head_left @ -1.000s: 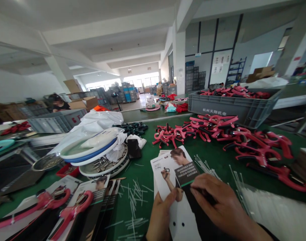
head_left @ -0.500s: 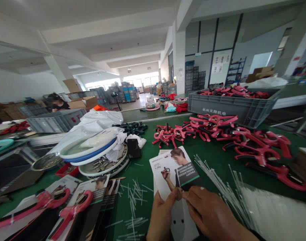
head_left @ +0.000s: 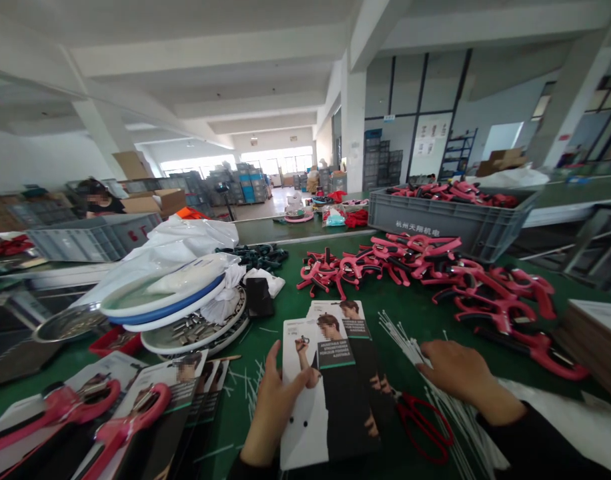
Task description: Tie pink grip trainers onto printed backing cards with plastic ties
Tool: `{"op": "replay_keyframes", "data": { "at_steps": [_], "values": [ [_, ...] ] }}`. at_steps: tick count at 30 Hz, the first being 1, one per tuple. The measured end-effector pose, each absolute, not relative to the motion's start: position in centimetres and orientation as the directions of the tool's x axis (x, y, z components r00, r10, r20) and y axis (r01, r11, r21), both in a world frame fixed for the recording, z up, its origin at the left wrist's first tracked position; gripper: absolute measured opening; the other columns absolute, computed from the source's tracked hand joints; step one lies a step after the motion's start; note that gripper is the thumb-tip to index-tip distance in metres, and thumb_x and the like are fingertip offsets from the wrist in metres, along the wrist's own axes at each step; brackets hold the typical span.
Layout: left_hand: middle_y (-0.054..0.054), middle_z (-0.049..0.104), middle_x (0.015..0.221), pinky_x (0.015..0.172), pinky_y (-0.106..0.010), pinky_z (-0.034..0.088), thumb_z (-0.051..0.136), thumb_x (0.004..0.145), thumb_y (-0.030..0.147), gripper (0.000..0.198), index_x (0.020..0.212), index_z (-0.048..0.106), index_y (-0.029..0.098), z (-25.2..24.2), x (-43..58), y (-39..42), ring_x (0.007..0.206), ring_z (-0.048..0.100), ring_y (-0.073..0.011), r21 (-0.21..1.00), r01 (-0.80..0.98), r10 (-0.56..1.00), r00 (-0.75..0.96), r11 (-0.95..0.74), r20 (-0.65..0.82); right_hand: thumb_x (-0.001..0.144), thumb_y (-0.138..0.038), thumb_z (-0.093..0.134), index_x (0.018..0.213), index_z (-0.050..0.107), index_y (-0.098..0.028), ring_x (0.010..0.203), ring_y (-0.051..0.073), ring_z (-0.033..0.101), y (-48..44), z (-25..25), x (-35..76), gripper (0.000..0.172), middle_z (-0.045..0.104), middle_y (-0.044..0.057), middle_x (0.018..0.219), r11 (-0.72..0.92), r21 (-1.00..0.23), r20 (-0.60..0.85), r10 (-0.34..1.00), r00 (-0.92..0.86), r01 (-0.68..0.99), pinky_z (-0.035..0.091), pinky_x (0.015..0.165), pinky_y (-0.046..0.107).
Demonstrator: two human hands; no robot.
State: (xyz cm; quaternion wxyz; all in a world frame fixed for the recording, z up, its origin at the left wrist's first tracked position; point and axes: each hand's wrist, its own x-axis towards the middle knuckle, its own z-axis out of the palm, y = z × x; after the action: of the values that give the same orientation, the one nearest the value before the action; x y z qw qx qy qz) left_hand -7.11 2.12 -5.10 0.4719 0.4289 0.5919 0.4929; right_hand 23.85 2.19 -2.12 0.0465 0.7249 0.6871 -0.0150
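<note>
A packaging card (head_left: 343,413) with a grip-strengthener print and two punched holes lies in front of me, over other cards (head_left: 325,308). My left hand (head_left: 273,403) is at its left edge, the thumb on its face and the index finger stretched out beside it. At the right, my right hand (head_left: 458,373) is over a fan of white cable ties (head_left: 398,339), fingertips closed at them; how many it grips is hidden. Red-handled scissors (head_left: 425,427) rest between the cards and the ties.
Pink hand grips (head_left: 410,257) are heaped behind, before a grey crate (head_left: 435,223) full of more. Left stand trays (head_left: 160,293) with metal parts and finished-looking cards bearing pink grips (head_left: 135,417). Cut tie ends (head_left: 253,387) litter the green table. A person (head_left: 103,200) is far left.
My hands have come apart from the card. The right one has moved right to the cable ties, and the left has shifted left. The card sits lower, and the scissors now show.
</note>
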Motion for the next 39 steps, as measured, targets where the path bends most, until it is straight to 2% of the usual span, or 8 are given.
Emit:
{"op": "replay_keyframes", "data": {
  "at_steps": [2,5,9,14,19,27,36,39],
  "values": [
    [-0.015,0.062,0.111,0.09,-0.039,0.041,0.078,0.054,0.034,0.094,0.134,0.034,0.014,-5.4,-7.4,2.2,0.1,0.059,-0.03,0.976,0.158,0.972,-0.206,0.147,-0.113,0.071,-0.024,0.055,0.079,0.068,-0.014,0.084,0.034,0.064,2.2,-3.2,24.6,0.018,0.068,0.017,0.085,-0.044,0.051,-0.123,0.991,0.05,0.998,0.043,0.065,0.038],
    [-0.015,0.052,0.126,0.09,-0.034,0.042,0.077,0.057,0.035,0.093,0.136,0.031,0.018,-5.6,-7.6,1.8,0.106,0.056,-0.0286,0.974,0.106,0.973,-0.136,0.201,-0.186,0.071,-0.014,0.05,0.079,0.068,-0.014,0.085,0.031,0.064,2.0,-4.3,24.7,0.02,0.068,0.017,0.087,-0.052,0.046,-0.136,0.989,0.058,0.998,0.043,0.066,0.035],
    [-0.016,0.059,0.113,0.073,-0.036,0.051,0.081,0.051,0.037,0.115,0.141,0.01,0.019,-5.6,-8.6,0.8,0.089,0.064,-0.0291,0.955,-0.003,0.955,0.026,0.296,-0.296,0.077,-0.016,0.043,0.076,0.067,-0.015,0.082,0.028,0.065,2.2,-4.6,24.8,0.024,0.068,0.015,0.085,-0.073,0.009,-0.113,0.991,0.074,0.997,0.041,0.064,0.033],
    [-0.012,0.064,0.097,0.064,-0.036,0.053,0.081,0.05,0.038,0.105,0.135,0.023,0.017,-4.9,-9.9,0.0,0.079,0.066,-0.0295,0.955,0.002,0.949,0.114,0.297,-0.295,0.081,-0.023,0.042,0.069,0.066,-0.018,0.077,0.025,0.064,2.2,-3.4,25.8,0.027,0.068,0.011,0.078,-0.092,-0.057,-0.072,0.993,0.088,0.994,0.038,0.061,0.029],
    [-0.011,0.068,0.091,0.06,-0.033,0.051,0.079,0.054,0.039,0.085,0.125,0.037,0.016,-4.0,-9.3,-0.2,0.075,0.066,-0.0263,0.931,-0.182,0.946,0.138,0.315,-0.293,0.086,-0.031,0.036,0.079,0.065,-0.022,0.078,0.018,0.061,1.9,-1.2,25.8,0.032,0.068,0.005,0.082,-0.076,-0.156,0.004,0.997,0.078,0.985,0.037,0.066,0.026],
    [-0.01,0.066,0.095,0.055,-0.03,0.05,0.076,0.06,0.037,0.073,0.122,0.042,0.02,-4.4,-9.0,-0.9,0.073,0.065,-0.025,0.9,-0.221,0.913,0.254,0.376,-0.319,0.066,-0.022,0.056,0.06,0.064,-0.018,0.069,0.022,0.061,1.3,-1.7,26.0,0.01,0.066,0.007,0.07,-0.124,-0.175,-0.068,0.991,0.113,0.977,0.033,0.055,0.027],
    [-0.009,0.068,0.089,0.065,-0.037,0.05,0.08,0.052,0.035,0.11,0.14,0.016,0.025,-3.9,-8.5,-1.4,0.072,0.065,-0.0272,0.87,-0.285,0.893,0.333,0.402,-0.303,0.068,-0.028,0.055,0.078,0.067,-0.016,0.071,0.019,0.062,1.2,-0.3,27.1,0.019,0.069,0.006,0.074,-0.068,-0.361,-0.05,0.997,0.054,0.93,0.042,0.065,0.027],
    [-0.01,0.068,0.091,0.067,-0.037,0.049,0.08,0.052,0.032,0.105,0.139,0.022,0.024,-3.7,-8.3,-1.4,0.076,0.065,-0.0285,0.842,-0.344,0.89,0.341,0.417,-0.302,0.071,-0.034,0.054,0.085,0.065,-0.015,0.071,0.018,0.061,0.6,-0.1,25.6,0.026,0.068,0.006,0.076,-0.042,-0.628,-0.038,0.999,0.023,0.777,0.044,0.065,0.027]
  ]
}}
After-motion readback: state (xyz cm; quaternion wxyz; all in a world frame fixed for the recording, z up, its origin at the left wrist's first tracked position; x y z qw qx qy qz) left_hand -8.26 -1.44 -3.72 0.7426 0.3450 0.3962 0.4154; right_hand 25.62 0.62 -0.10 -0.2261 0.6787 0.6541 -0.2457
